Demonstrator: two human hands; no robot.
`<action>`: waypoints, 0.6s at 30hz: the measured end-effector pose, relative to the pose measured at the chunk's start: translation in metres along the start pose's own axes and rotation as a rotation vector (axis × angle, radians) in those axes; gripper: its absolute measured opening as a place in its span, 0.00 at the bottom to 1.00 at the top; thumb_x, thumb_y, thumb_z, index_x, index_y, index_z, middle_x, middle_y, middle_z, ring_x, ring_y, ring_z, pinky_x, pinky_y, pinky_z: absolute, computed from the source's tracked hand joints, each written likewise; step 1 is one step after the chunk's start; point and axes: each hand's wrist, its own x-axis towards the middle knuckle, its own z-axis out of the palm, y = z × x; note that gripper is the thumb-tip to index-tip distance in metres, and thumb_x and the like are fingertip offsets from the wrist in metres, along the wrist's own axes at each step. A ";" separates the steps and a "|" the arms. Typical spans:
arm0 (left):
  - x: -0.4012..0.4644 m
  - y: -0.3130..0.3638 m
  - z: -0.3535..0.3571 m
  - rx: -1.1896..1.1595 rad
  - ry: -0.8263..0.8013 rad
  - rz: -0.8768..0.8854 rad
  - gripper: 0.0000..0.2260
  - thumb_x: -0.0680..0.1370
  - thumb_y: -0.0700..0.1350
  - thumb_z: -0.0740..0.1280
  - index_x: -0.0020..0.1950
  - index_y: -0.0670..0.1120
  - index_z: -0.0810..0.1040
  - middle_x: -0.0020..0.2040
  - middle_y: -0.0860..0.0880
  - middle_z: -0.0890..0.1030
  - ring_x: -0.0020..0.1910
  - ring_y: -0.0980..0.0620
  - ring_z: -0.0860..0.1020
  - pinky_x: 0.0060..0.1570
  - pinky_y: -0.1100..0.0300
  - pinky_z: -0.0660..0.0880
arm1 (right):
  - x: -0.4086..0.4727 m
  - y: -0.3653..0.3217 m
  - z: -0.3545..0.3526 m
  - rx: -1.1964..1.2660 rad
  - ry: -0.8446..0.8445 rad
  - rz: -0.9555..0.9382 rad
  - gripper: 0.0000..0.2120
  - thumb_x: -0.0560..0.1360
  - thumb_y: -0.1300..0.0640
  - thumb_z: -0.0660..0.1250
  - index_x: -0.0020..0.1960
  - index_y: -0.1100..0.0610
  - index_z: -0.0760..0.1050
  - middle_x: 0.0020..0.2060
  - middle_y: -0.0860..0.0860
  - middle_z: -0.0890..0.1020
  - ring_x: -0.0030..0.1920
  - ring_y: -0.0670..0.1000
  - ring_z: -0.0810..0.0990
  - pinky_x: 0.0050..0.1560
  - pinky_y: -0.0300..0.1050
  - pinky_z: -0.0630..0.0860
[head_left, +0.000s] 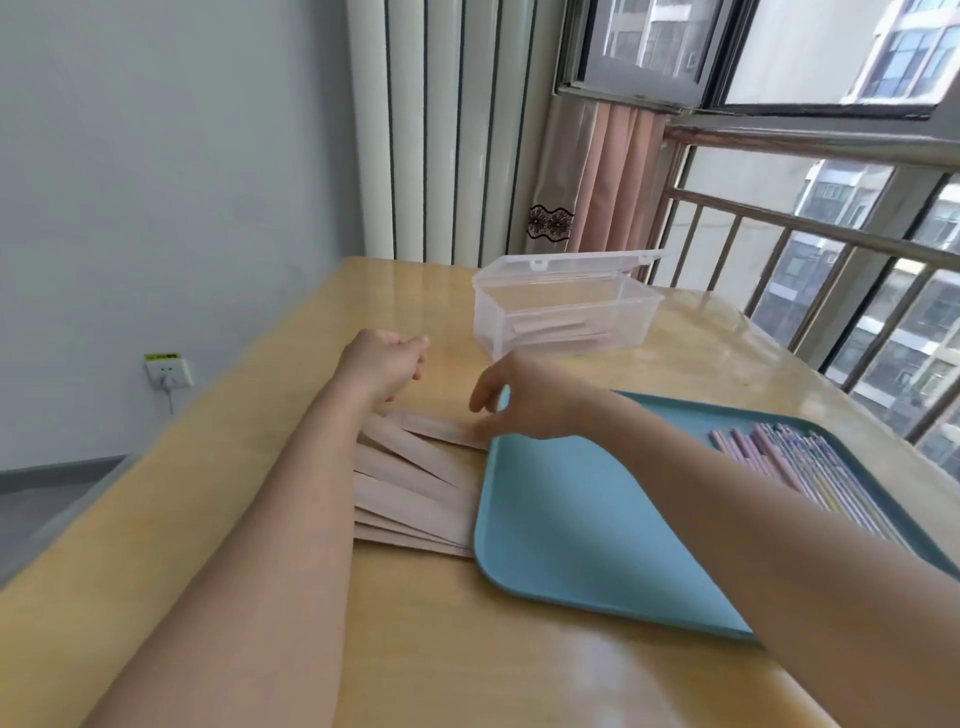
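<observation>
Several long pale-pink paper sleeves lie fanned on the wooden table, left of a teal tray. My right hand reaches across the tray's far left corner, its fingertips touching the end of the topmost sleeve. Beyond the sleeves my left hand hovers with its fingers loosely curled, holding nothing. A clear plastic box with its lid open stands farther back, with a few sleeves inside. A row of several pink and purple sticks lies on the tray's right side.
A metal railing and window run along the table's right edge. A radiator and curtain stand behind the table. A wall socket with a plug sits low on the left wall.
</observation>
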 end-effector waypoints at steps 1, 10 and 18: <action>0.001 -0.006 -0.004 -0.010 0.005 -0.023 0.13 0.80 0.53 0.64 0.41 0.47 0.80 0.41 0.50 0.83 0.37 0.52 0.74 0.34 0.60 0.69 | 0.003 -0.009 0.006 -0.069 -0.010 -0.017 0.15 0.70 0.48 0.78 0.52 0.56 0.84 0.45 0.50 0.85 0.43 0.49 0.81 0.47 0.45 0.79; 0.004 -0.014 -0.011 -0.098 0.005 -0.076 0.26 0.82 0.62 0.55 0.44 0.43 0.82 0.39 0.46 0.82 0.35 0.49 0.79 0.43 0.57 0.74 | 0.018 -0.018 0.008 0.163 -0.049 0.095 0.08 0.69 0.56 0.80 0.43 0.58 0.83 0.34 0.48 0.79 0.34 0.47 0.73 0.33 0.37 0.69; -0.008 0.021 -0.004 -0.217 0.048 0.133 0.34 0.76 0.73 0.53 0.46 0.45 0.84 0.43 0.48 0.85 0.44 0.50 0.81 0.47 0.54 0.75 | -0.011 0.007 -0.030 0.959 0.389 0.163 0.12 0.70 0.62 0.79 0.39 0.61 0.75 0.29 0.53 0.77 0.27 0.47 0.72 0.26 0.36 0.68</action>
